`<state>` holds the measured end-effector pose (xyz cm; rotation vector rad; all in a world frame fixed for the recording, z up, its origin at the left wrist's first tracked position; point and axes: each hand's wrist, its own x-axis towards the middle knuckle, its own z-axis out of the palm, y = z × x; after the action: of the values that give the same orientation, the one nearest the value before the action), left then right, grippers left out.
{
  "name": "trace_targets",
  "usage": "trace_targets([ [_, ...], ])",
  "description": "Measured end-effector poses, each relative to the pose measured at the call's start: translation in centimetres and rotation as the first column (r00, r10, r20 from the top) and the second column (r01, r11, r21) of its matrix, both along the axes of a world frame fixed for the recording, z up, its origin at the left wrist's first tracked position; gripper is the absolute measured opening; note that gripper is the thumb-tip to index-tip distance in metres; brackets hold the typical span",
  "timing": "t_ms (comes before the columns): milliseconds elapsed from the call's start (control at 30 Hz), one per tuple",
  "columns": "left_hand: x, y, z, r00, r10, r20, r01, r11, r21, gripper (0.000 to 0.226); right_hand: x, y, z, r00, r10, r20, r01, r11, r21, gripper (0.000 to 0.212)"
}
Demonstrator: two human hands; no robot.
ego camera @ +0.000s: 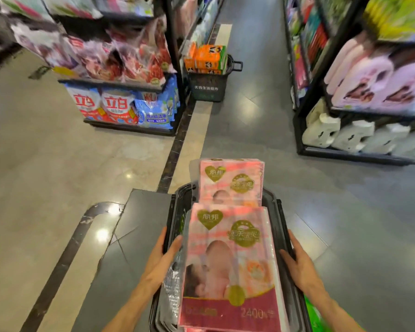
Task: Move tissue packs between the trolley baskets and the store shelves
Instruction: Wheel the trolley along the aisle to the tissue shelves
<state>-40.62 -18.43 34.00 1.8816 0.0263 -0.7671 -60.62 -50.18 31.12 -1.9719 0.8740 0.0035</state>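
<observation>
A black basket [282, 221] sits right below me with two pink tissue packs standing in it. The near pink tissue pack [233, 264] is large and upright, and the far pink tissue pack [230, 183] stands behind it. My left hand [164, 255] holds the near pack's left side, thumb on its front edge. My right hand [297, 262] rests on the right side, against the pack and the basket rim. Another black basket [207, 86] holding orange tissue packs [207, 57] stands further up the aisle on the floor.
A shelf unit [120, 82] with red and blue bagged goods stands at the left. Another shelf unit [359, 111] with pink packs and white jugs stands at the right. The aisle floor runs between them. A dark strip crosses the floor tiles.
</observation>
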Motion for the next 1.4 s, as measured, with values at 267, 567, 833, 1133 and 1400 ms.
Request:
trace_targets([
  [267,2.2,0.3,3.1,0.997,-0.045,0.06,0.05,0.995,-0.082,0.094,2.1,0.7,4.4,1.0,-0.026,-0.011,0.025,0.996,-0.086,0.059],
  [567,8.7,-5.1,5.3,0.973,-0.205,0.108,0.212,0.976,-0.058,0.103,5.3,-2.6,8.2,0.996,-0.085,0.009,0.085,0.987,-0.136,0.063],
  [833,15.7,-14.2,5.4,0.964,-0.248,0.093,0.248,0.969,0.01,0.116,11.6,-10.3,9.1,0.988,-0.155,0.026,0.157,0.98,-0.125,0.061],
  [1133,24.9,-27.6,6.9,0.969,-0.187,0.162,0.177,0.982,0.072,0.091,21.4,-23.8,9.0,0.984,-0.176,-0.028,0.172,0.979,-0.108,0.069],
  [1400,35.1,-38.4,7.6,0.955,-0.203,0.215,0.204,0.979,0.015,0.092,31.0,-33.9,9.0,0.98,-0.197,-0.01,0.195,0.977,-0.082,0.069],
])
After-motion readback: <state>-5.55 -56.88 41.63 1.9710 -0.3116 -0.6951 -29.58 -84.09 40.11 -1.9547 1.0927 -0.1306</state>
